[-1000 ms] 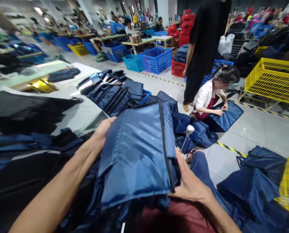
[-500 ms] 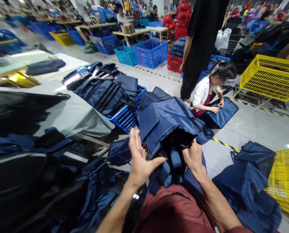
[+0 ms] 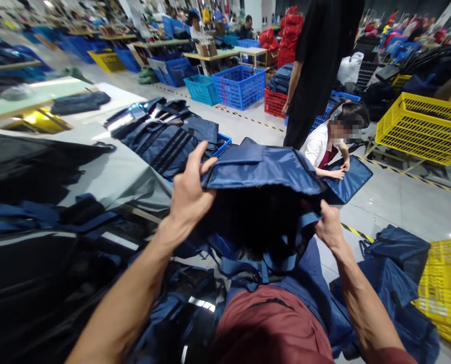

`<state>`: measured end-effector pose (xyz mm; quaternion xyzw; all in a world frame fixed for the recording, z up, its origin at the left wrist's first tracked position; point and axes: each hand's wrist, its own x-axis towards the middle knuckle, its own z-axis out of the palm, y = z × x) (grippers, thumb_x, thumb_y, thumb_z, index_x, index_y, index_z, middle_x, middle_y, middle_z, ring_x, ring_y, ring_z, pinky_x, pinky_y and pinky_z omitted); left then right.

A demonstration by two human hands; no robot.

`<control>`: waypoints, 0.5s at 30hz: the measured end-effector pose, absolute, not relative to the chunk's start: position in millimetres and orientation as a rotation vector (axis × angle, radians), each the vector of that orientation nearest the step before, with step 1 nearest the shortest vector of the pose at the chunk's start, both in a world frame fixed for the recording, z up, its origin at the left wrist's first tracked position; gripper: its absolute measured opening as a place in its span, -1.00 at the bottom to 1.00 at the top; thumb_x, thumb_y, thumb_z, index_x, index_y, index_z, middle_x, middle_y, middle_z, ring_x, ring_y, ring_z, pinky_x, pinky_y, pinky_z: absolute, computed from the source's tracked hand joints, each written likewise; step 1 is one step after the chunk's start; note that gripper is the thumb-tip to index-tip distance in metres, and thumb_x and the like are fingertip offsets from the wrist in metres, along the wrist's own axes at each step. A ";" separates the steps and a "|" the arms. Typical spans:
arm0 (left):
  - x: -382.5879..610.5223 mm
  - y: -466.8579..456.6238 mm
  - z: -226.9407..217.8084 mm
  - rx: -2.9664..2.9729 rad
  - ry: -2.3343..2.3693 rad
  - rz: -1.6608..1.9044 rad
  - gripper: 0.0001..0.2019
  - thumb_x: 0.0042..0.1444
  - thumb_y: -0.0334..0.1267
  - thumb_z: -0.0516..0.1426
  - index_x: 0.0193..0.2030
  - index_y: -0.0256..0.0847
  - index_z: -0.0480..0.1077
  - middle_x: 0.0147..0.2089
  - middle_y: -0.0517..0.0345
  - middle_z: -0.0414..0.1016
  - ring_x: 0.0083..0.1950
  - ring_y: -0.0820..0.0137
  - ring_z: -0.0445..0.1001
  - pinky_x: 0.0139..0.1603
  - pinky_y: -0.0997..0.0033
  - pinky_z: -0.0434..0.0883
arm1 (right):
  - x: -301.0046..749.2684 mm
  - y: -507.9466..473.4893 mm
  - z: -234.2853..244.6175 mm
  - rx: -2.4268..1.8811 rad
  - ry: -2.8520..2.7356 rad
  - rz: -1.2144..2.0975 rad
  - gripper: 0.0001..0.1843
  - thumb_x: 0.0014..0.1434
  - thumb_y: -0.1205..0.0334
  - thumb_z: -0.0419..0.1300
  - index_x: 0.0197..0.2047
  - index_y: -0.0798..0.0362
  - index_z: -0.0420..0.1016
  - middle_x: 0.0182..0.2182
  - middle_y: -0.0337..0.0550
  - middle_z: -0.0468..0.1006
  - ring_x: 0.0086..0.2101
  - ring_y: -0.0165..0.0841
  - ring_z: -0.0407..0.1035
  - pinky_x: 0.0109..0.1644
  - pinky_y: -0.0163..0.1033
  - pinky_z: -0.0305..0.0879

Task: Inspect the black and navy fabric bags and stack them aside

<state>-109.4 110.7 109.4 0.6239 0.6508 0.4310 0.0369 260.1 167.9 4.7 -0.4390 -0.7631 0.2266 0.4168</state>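
Observation:
A dark blue fabric bag point(image 3: 263, 169) is held up over my lap, its mouth gaping toward me and its inside black with shadow. My left hand point(image 3: 193, 194) grips the bag's left corner, thumb and fingers closed on the edge. On the opposite side my right hand point(image 3: 329, 225) is closed around the right edge of the opening, near a blue strap. Loose blue straps point(image 3: 263, 268) hang below the mouth. The fingertips of my right hand are partly hidden by the fabric.
Dark bags point(image 3: 32, 278) are heaped at my left beside a grey-covered table point(image 3: 134, 172). More blue bags point(image 3: 392, 283) lie on the right by a yellow crate point(image 3: 447, 283). Ahead, a crouching person point(image 3: 323, 144) handles a blue panel, with a standing person point(image 3: 318, 76) behind.
My left hand has gone from spread beside the bag to gripping its left corner. My right hand has moved rightward with its edge, and the bag's mouth is now stretched much wider.

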 end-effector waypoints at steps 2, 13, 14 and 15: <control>-107.6 130.1 151.5 2.137 1.982 1.187 -0.16 0.18 -0.50 0.24 0.61 -0.25 0.19 0.49 0.05 0.50 0.43 0.11 0.57 0.55 -0.03 0.41 | 279.4 178.5 21.3 -1.141 -1.728 0.437 -0.44 0.22 0.24 0.23 0.26 0.10 0.67 0.05 0.01 0.77 0.03 -0.15 0.66 0.22 -0.06 0.56; -72.6 180.2 273.3 2.447 1.712 0.970 -0.47 0.28 -0.17 0.24 0.34 -0.34 0.46 0.33 0.19 0.58 0.54 -0.08 0.41 0.51 -0.33 0.27 | 365.4 161.7 153.5 -1.299 -1.531 0.349 -0.64 0.32 0.23 0.42 0.17 0.01 0.77 0.06 0.08 0.76 0.04 -0.22 0.68 0.19 -0.12 0.57; -71.0 186.7 262.7 2.424 1.682 1.025 -0.43 0.23 -0.22 0.26 0.37 -0.31 0.46 0.34 0.20 0.59 0.53 -0.04 0.43 0.53 -0.27 0.28 | 366.9 149.3 162.4 -1.322 -1.525 0.351 -0.64 0.31 0.23 0.42 0.16 -0.01 0.77 0.03 0.07 0.76 0.01 -0.21 0.68 0.14 -0.13 0.58; -67.9 193.6 246.9 2.379 1.656 1.084 -0.34 0.16 -0.29 0.28 0.43 -0.28 0.42 0.33 0.20 0.60 0.50 0.02 0.47 0.55 -0.20 0.29 | 366.8 137.0 168.6 -1.335 -1.530 0.358 -0.64 0.29 0.22 0.43 0.15 -0.03 0.77 0.00 0.06 0.76 -0.02 -0.21 0.68 0.08 -0.13 0.60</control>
